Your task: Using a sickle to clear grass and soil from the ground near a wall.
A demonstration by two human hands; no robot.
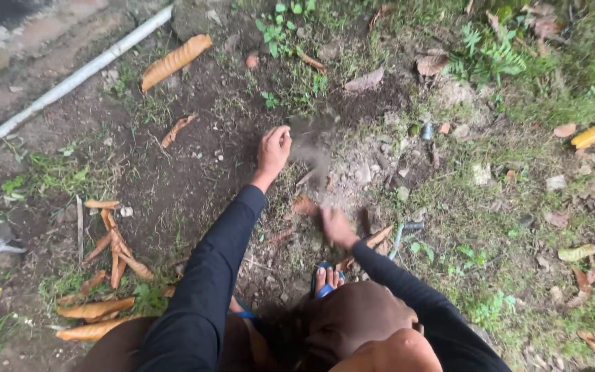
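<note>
Left hand (273,149) grip curled together over bare soil (194,186); right hand (337,227) blurred near dry leaf (304,205), grip unclear.

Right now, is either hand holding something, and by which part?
It cannot be told for certain. The left hand is curled closed over the soil, nothing visible in it. The right hand is blurred by motion.

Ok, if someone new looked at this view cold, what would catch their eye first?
Probably the two dark-sleeved arms reaching down to bare soil mid-frame: the left hand is curled in a loose fist over the dirt, while the right hand is blurred beside it. Next, the long pale pipe running diagonally across the upper left, and the orange dry leaves scattered at lower left.
</note>
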